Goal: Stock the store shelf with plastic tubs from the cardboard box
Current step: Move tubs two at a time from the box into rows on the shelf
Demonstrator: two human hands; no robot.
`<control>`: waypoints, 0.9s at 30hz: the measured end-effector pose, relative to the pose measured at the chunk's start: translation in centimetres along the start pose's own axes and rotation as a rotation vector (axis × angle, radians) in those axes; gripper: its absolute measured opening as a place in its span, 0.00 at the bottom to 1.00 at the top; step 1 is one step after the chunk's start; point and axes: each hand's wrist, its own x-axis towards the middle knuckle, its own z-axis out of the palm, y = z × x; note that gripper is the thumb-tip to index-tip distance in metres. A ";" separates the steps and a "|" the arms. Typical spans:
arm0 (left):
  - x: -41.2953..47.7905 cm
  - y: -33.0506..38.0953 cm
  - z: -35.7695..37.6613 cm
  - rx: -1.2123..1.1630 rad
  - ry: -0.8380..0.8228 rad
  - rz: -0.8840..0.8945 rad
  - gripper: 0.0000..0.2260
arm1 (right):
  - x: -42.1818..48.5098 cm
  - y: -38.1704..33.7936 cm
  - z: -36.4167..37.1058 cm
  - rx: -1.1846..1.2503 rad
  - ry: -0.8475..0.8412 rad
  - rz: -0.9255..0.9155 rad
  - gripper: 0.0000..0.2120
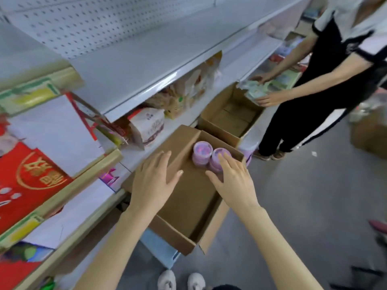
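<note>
Right hand [232, 181] half-hides one purple tub [214, 162].

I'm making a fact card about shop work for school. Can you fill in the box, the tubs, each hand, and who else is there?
box: open cardboard box in front of the shelves
tubs: two purple ones side by side in its far corner, far tub and near tub
left hand: left hand rests flat on the box's left flap, fingers straight
right hand: right hand reaches over the near tub, straight fingers touching its lid
someone else: other person holds packets above a second box
</note>
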 end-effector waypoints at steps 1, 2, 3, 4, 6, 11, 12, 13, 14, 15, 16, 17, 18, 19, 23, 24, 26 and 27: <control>0.3 -0.1 0.5 0.000 0.002 0.006 0.28 | -0.2 0.5 0.6 0.028 0.005 0.037 0.30; 0.7 -0.2 1.0 0.004 0.002 0.010 0.28 | -0.4 0.9 1.2 0.041 0.007 0.063 0.31; 0.9 -0.2 1.5 0.007 -0.005 0.008 0.28 | -0.5 1.3 1.7 0.044 0.002 0.086 0.31; 1.1 -0.2 2.2 0.005 -0.020 0.002 0.27 | -0.6 1.8 2.4 0.043 -0.010 0.107 0.31; 1.3 0.2 3.5 -0.009 -0.054 -0.002 0.26 | -0.3 2.8 3.5 0.048 -0.051 0.145 0.32; 3.3 1.0 8.7 -0.028 -0.200 -0.050 0.29 | 3.1 6.1 6.8 0.174 -0.172 0.249 0.32; 4.1 1.1 10.0 -0.033 -0.218 -0.081 0.30 | 4.2 6.9 7.8 0.218 -0.205 0.283 0.32; 5.0 1.4 11.3 -0.051 -0.228 -0.124 0.29 | 5.2 7.8 9.1 0.272 -0.242 0.321 0.32; 5.9 1.6 12.6 -0.079 -0.241 -0.181 0.28 | 6.3 8.7 10.4 0.337 -0.282 0.365 0.32; 6.9 1.9 14.2 -0.109 -0.266 -0.258 0.28 | 7.3 9.6 11.9 0.412 -0.329 0.418 0.32; 7.8 2.1 16.0 -0.160 -0.296 -0.339 0.28 | 8.3 10.6 13.6 0.490 -0.376 0.474 0.33; 8.7 2.3 17.9 -0.232 -0.325 -0.415 0.28 | 9.3 11.6 15.3 0.565 -0.420 0.535 0.33; 9.6 2.5 19.9 -0.313 -0.345 -0.480 0.29 | 10.3 12.6 16.8 0.633 -0.463 0.596 0.33; 10.4 2.6 22.1 -0.373 -0.360 -0.532 0.29 | 11.3 13.5 18.3 0.692 -0.504 0.655 0.32; 13.7 2.5 29.9 -0.496 -0.403 -0.710 0.27 | 15.2 16.8 24.5 0.946 -0.564 0.893 0.30; 14.6 2.3 31.7 -0.522 -0.409 -0.753 0.27 | 16.0 17.6 26.1 0.995 -0.558 0.951 0.30; 16.2 2.0 35.0 -0.600 -0.428 -0.842 0.28 | 17.5 18.8 29.1 1.075 -0.542 1.054 0.29; 17.0 1.7 36.7 -0.651 -0.442 -0.899 0.28 | 18.2 19.4 30.4 1.109 -0.530 1.108 0.28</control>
